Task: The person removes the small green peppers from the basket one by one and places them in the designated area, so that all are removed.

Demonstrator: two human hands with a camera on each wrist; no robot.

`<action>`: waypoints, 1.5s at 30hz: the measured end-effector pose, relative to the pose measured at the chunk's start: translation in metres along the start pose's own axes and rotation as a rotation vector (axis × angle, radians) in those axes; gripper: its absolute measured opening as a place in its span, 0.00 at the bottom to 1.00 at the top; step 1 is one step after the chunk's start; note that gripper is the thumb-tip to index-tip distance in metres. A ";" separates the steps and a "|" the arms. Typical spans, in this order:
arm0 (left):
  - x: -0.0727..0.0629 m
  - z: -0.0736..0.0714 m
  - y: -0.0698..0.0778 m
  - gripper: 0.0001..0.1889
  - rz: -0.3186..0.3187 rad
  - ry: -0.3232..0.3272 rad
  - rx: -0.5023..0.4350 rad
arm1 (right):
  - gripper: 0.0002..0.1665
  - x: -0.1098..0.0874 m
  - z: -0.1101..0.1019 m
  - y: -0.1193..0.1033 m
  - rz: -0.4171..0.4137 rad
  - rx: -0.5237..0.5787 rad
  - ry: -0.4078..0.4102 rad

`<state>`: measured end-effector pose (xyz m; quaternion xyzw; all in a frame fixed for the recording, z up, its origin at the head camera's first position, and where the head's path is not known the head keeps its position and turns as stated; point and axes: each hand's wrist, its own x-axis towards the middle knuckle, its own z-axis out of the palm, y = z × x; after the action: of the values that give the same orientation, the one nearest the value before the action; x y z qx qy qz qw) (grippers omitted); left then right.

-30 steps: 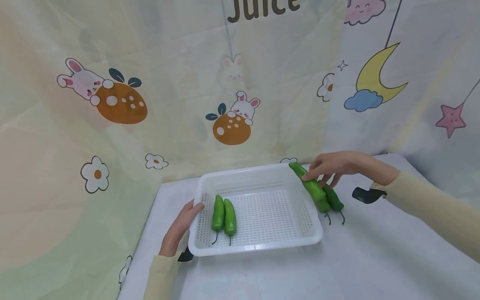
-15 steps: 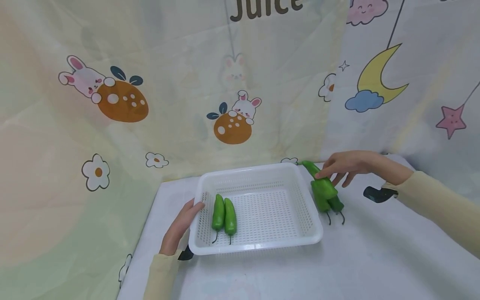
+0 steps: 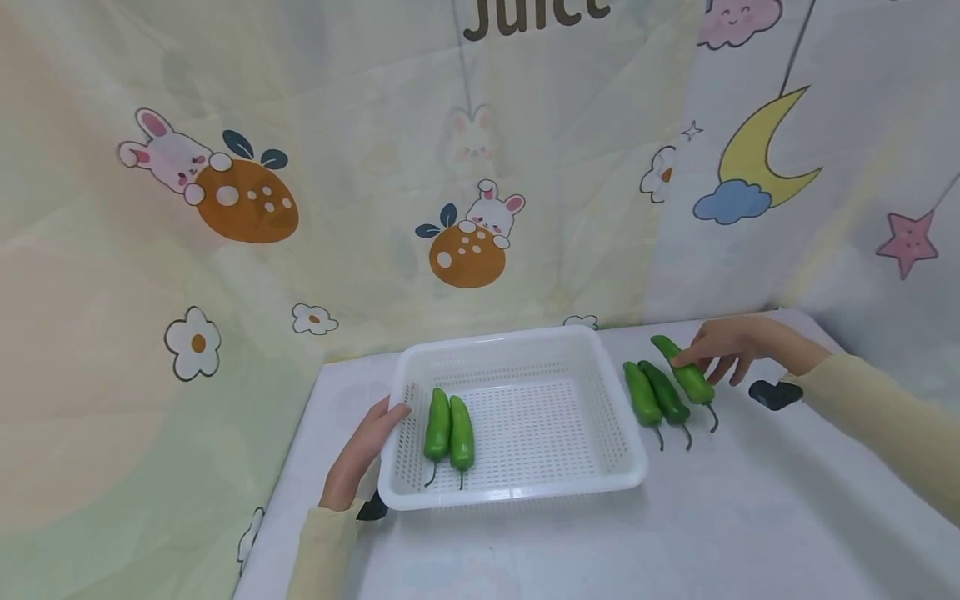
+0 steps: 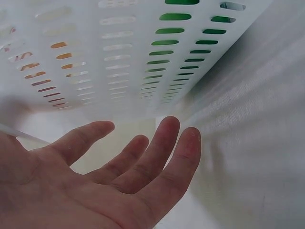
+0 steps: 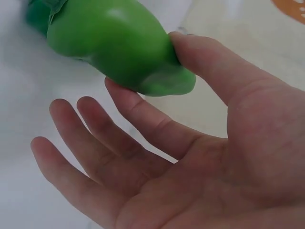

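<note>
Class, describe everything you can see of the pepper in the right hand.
The pepper is long, glossy and bright green, tapering to a rounded tip, with a thin stem. The right hand pinches it between thumb and index finger, tip pointing forward and left. It's outside the basket, right of two other peppers; contact with the table is unclear.

Soft shadows fall on the table (image 3: 555,550), and the held pepper (image 5: 119,47) shows pale glare.

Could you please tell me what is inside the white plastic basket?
Two green chili peppers lie side by side in the left part of the white plastic basket, with perforated floor showing to their right. The floor beneath them is covered and unseen.
</note>
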<state>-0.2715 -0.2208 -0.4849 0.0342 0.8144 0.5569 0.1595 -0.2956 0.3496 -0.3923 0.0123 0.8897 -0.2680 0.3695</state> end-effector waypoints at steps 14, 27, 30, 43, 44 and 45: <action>0.000 0.000 0.002 0.26 0.004 0.002 0.014 | 0.38 0.018 0.011 0.017 0.082 -0.054 0.005; 0.000 0.000 0.002 0.26 0.012 0.000 0.014 | 0.32 0.028 0.016 0.014 0.125 -0.117 0.036; 0.000 0.000 0.003 0.27 0.016 0.000 0.012 | 0.33 0.032 0.017 0.012 0.149 -0.118 0.048; -0.001 -0.001 0.005 0.28 0.018 -0.017 0.011 | 0.31 0.029 0.019 0.009 0.149 -0.110 0.057; -0.001 -0.001 0.005 0.28 0.017 -0.019 0.012 | 0.31 0.028 0.018 0.009 0.146 -0.112 0.056; -0.001 -0.001 0.005 0.28 0.015 -0.019 0.015 | 0.31 0.027 0.018 0.009 0.144 -0.114 0.055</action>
<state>-0.2718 -0.2198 -0.4796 0.0467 0.8166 0.5517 0.1629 -0.3018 0.3438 -0.4253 0.0625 0.9100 -0.1893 0.3635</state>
